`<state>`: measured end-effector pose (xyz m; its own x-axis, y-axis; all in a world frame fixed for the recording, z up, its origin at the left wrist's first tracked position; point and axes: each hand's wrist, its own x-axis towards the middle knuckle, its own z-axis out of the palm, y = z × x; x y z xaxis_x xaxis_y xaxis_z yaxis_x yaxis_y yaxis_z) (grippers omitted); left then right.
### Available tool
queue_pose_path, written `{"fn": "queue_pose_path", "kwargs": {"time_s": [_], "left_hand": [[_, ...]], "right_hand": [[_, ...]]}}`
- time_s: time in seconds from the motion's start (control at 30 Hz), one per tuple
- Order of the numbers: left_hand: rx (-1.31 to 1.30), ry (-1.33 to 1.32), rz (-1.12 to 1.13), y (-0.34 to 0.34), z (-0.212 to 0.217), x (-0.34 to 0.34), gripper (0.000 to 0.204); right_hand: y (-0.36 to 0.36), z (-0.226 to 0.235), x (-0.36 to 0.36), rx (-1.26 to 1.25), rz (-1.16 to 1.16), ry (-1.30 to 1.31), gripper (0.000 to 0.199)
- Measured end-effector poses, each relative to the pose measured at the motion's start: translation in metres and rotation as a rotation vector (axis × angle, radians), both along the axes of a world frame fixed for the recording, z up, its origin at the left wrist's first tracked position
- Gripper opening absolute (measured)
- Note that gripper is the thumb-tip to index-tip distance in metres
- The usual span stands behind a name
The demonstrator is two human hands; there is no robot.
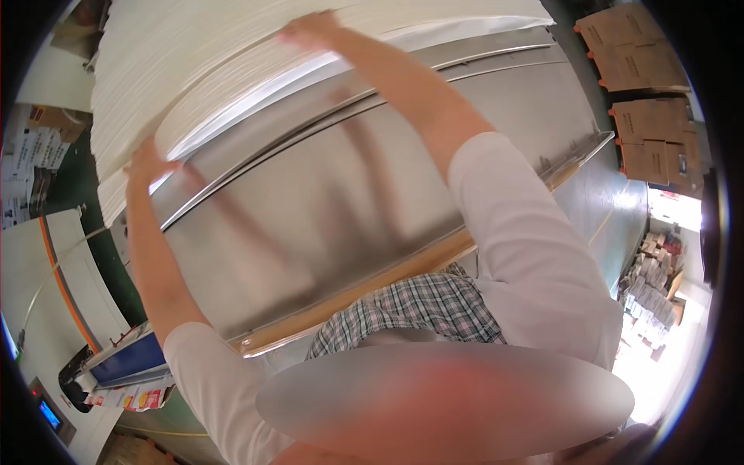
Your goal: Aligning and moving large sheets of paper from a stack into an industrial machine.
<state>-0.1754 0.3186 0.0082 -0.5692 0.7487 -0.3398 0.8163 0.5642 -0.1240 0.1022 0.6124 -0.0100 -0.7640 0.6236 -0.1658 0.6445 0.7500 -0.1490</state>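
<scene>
A broad, thick pile of white sheets (225, 46) fills the upper left, its many layers showing as fine lines. Both arms reach out to its near edge. My left hand (147, 164) is closed on the sheets at their left end, thumb toward the metal surface. Farther right, my right hand (311, 31) grips the same edge, its fingers smeared by motion. Between the hands the upper layers bow up along a curved fold. Below the pile lies a shiny metal table (310, 225), which mirrors my arms.
A wooden strip (364, 287) edges the table nearest me. Brown cartons (632, 46) stand stacked at the far right, with bundled piles (649, 302) lower down. On the left are a white machine panel with an orange stripe (63, 283) and a small lit screen (50, 416).
</scene>
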Motion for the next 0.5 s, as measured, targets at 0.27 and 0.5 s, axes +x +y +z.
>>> {"fn": "queue_pose_path", "kwargs": {"time_s": [0.27,0.5], "left_hand": [[-0.272,0.117,0.216,-0.011,0.003,-0.01,0.105],[-0.236,0.118,0.234,-0.048,-0.011,-0.046,0.103]], "right_hand": [[0.143,0.067,0.234,-0.034,-0.044,-0.219,0.081],[0.272,0.08,0.352,-0.049,0.043,-0.602,0.101]]}}
